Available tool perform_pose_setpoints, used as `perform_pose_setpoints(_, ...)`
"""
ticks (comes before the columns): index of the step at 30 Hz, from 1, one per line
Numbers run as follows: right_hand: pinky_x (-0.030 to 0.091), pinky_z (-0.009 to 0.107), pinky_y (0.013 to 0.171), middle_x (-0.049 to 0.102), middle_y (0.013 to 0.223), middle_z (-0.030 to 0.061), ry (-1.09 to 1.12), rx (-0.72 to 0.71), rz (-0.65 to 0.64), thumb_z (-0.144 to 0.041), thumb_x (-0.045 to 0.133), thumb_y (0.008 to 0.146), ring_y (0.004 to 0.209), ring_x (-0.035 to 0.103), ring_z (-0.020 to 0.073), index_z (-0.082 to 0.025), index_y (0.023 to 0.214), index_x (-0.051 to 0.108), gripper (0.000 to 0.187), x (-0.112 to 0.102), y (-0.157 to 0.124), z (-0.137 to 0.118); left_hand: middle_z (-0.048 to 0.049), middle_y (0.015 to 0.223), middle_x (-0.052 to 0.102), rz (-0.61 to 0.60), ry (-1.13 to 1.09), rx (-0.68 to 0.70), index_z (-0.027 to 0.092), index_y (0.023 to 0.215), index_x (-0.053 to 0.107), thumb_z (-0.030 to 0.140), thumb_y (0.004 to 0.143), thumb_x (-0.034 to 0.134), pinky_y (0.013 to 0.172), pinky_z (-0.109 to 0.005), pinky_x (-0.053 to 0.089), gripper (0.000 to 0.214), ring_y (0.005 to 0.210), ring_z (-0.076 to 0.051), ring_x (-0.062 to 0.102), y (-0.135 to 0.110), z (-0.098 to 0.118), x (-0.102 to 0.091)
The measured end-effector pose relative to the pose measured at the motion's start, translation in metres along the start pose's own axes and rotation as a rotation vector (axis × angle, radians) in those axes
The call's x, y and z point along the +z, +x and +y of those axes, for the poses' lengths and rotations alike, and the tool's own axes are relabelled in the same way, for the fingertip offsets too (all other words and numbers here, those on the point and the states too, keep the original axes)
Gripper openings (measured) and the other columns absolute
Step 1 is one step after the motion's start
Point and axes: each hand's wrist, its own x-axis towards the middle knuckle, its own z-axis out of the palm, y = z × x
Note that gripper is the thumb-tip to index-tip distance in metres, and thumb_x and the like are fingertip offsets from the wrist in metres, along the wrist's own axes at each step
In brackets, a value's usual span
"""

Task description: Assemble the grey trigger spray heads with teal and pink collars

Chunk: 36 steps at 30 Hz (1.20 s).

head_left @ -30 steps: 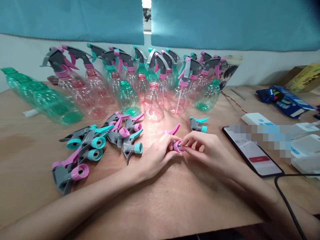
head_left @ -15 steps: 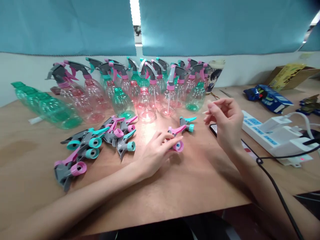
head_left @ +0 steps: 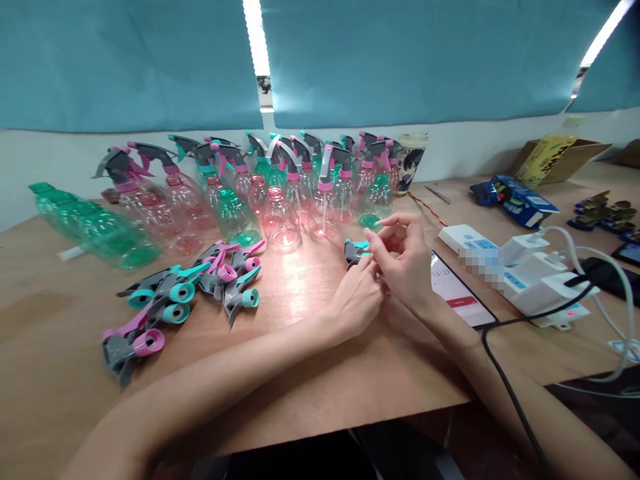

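My left hand (head_left: 357,300) is closed, its fingertips meeting those of my right hand above the table. My right hand (head_left: 406,270) is closed in a pinch, thumb and forefinger toward the left. Whatever the hands hold between them is hidden. Just behind the fingers lies a grey and teal spray head (head_left: 354,252), partly covered. To the left, several loose spray heads in grey with teal or pink collars (head_left: 149,341) lie in a pile. Behind them stand pink and green clear bottles (head_left: 280,223), many topped with trigger sprayers (head_left: 325,173).
A phone (head_left: 463,300) lies right of my right hand, beside a white power strip (head_left: 470,243) with plugs and a black cable (head_left: 510,393). Farther back are a patterned cup (head_left: 413,163), a blue packet (head_left: 517,200) and a cardboard box (head_left: 565,167). Green bottles (head_left: 100,227) lie at left.
My right hand has come left and down to meet my left hand. The pink spray head under my left hand has gone out of sight. The view has turned slightly right.
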Motion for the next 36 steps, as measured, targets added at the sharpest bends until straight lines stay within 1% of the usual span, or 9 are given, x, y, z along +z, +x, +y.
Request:
perform_pose_setpoints(3,0.048,0.027,0.058,0.056,0.068,-0.0057,-0.043,-0.013,-0.061,-0.025,0.058,0.084,0.059,0.058,0.0122,-0.024,0.096,0.045,0.017,0.004,-0.008,0.001,-0.0135,0.114,0.058,0.030,-0.018,-0.071,0.011,0.098,0.060,0.009,0.087,0.048,0.090,-0.041,0.048,0.016,0.109,-0.025,0.050,-0.013,-0.003,-0.010)
perform_pose_setpoints(6,0.048,0.029,0.063,0.058,0.073,-0.0032,-0.103,-0.011,-0.108,-0.026,0.056,0.086,0.065,0.060,0.0144,-0.023,0.096,0.047,0.014,0.008,-0.016,0.002,-0.0108,0.103,0.060,0.044,-0.027,-0.139,0.013,0.098,0.061,0.017,0.089,0.051,0.081,-0.038,0.051,0.014,0.099,-0.023,0.055,-0.045,-0.005,-0.030)
perform_pose_setpoints(13,0.049,0.033,0.066,0.062,0.078,0.0023,-0.181,-0.046,-0.314,-0.030,0.057,0.086,0.071,0.064,0.0186,-0.021,0.089,0.048,0.013,0.020,-0.032,0.006,-0.0052,0.095,0.060,0.086,-0.042,-0.410,0.019,0.099,0.065,0.020,0.093,0.047,0.075,-0.030,0.050,0.018,0.087,-0.018,0.059,-0.142,-0.015,-0.101)
perform_pose_setpoints(18,0.051,0.035,0.070,0.064,0.083,0.0057,-0.182,-0.026,-0.452,-0.030,0.057,0.087,0.077,0.065,0.0204,-0.020,0.092,0.051,0.013,0.031,-0.043,0.005,-0.0042,0.099,0.058,0.083,0.033,-0.614,0.023,0.107,0.063,0.032,0.094,0.048,0.079,-0.034,0.049,0.022,0.089,-0.019,0.057,-0.196,-0.035,-0.140)
perform_pose_setpoints(21,0.052,0.035,0.070,0.064,0.085,0.0064,-0.188,-0.028,-0.546,-0.029,0.055,0.088,0.076,0.065,0.0200,-0.019,0.093,0.052,0.012,0.039,-0.050,0.003,-0.0047,0.103,0.057,0.087,0.052,-0.621,0.023,0.109,0.062,0.037,0.092,0.052,0.086,-0.038,0.046,0.024,0.097,-0.021,0.055,-0.205,-0.043,-0.145)
perform_pose_setpoints(25,0.054,0.034,0.068,0.063,0.085,0.0063,-0.170,-0.003,-0.637,-0.027,0.053,0.088,0.075,0.065,0.0192,-0.019,0.090,0.052,0.008,0.048,-0.056,0.003,-0.0069,0.107,0.055,0.097,0.074,-0.590,0.019,0.109,0.062,0.033,0.089,0.056,0.090,-0.041,0.044,0.025,0.103,-0.023,0.052,-0.196,-0.055,-0.143)
perform_pose_setpoints(30,0.054,0.035,0.073,0.062,0.087,0.0058,-0.166,0.005,-0.665,-0.027,0.053,0.088,0.080,0.064,0.0195,-0.019,0.091,0.053,0.008,0.055,-0.058,0.006,-0.0100,0.109,0.055,0.169,0.197,-0.616,0.016,0.108,0.063,0.030,0.088,0.057,0.090,-0.043,0.044,0.025,0.104,-0.025,0.050,-0.191,-0.072,-0.145)
perform_pose_setpoints(34,0.053,0.034,0.071,0.062,0.086,0.0051,-0.172,0.001,-0.688,-0.028,0.054,0.088,0.078,0.064,0.0187,-0.020,0.090,0.053,0.009,0.062,-0.059,0.003,-0.0108,0.113,0.057,0.114,0.244,-0.521,0.017,0.107,0.064,0.036,0.086,0.061,0.093,-0.044,0.042,0.028,0.106,-0.027,0.051,-0.194,-0.072,-0.139)
perform_pose_setpoints(36,0.053,0.033,0.069,0.062,0.085,0.0050,-0.180,-0.006,-0.691,-0.028,0.054,0.088,0.076,0.063,0.0185,-0.020,0.089,0.053,0.008,0.067,-0.060,0.000,-0.0137,0.120,0.056,0.096,0.296,-0.528,0.016,0.112,0.063,0.040,0.085,0.062,0.095,-0.047,0.040,0.036,0.113,-0.030,0.050,-0.193,-0.070,-0.133)
